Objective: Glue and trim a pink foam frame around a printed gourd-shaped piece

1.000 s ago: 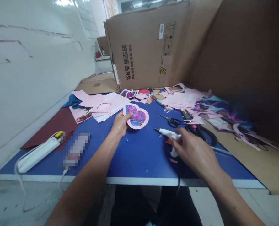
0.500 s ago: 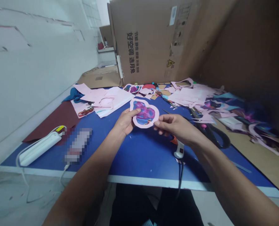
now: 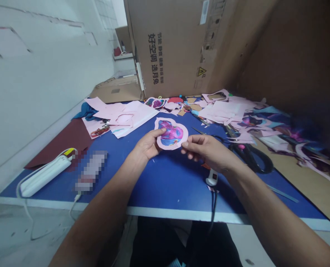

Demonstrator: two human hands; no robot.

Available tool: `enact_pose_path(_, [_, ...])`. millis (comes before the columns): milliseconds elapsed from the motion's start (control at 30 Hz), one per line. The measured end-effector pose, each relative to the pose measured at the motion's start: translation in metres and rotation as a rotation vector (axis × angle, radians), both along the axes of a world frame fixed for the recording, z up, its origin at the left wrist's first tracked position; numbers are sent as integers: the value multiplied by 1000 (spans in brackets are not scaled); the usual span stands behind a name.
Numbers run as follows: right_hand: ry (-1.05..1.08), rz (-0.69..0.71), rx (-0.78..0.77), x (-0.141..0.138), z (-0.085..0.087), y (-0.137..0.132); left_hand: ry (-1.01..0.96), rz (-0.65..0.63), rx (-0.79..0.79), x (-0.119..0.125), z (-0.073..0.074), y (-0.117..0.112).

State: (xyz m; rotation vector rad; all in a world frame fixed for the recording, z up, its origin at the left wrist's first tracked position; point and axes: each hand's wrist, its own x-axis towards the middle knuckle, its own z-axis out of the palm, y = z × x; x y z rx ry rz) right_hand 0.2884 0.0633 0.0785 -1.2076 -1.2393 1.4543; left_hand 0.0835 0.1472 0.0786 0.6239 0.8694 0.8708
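A pink-bordered cutout [image 3: 172,134] with a purple and blue shiny middle is held up over the blue table [image 3: 153,193]. My left hand [image 3: 150,144] grips its left side, thumb on the front face. At its lower right edge, my right hand [image 3: 202,148] pinches the border between thumb and fingers. Below my right hand lies a white and orange tool [image 3: 211,178] with a black cord, partly hidden by the hand. Large black-handled scissors [image 3: 254,157] rest to the right, partly behind my right wrist and forearm.
Pink scraps [image 3: 223,111] and shiny offcuts pile up at the back and right. Pink sheets [image 3: 131,115] lie at the back left, near a maroon sheet [image 3: 61,144]. A white power strip [image 3: 46,176] sits at the left; a large cardboard box [image 3: 178,48] stands behind.
The view has shifted slightly. The cutout is tilted a little differently, so its shiny middle looks brighter; both hands keep their hold on it.
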Motion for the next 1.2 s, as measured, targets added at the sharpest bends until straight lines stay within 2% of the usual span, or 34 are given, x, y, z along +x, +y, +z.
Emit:
enact_pose_path(300, [47,0,-49,-2,4,-2,-11,1,-38,3,10,-7])
enact_pose_path(467, [25,-17,-35,-1,3,2,-7,-12,39,4,5,-6])
enact_pose_path(567, [-199,-91,60,4,7,-4,37,21,106,3,-4,-2])
enact_pose_path(700, [-822,-263,219,17,9,-39,176,122,152,-1,-17,7])
enact_pose_path(767, [-1083,-313,207,24,4,-62,238,158,155,-2,-21,11])
enact_pose_path(833, [-1242,-323,117,28,-4,-80,275,179,158,-4,-25,13])
enact_pose_path(900, [-1321,-296,20,27,-11,-90,308,192,167,-4,-27,13])
enact_pose_path(1000, [-1350,-233,-77,18,-13,-89,378,209,185,-3,-30,12])
enact_pose_path(1200, [-1374,-248,-98,4,-4,-79,507,177,192,2,-21,8])
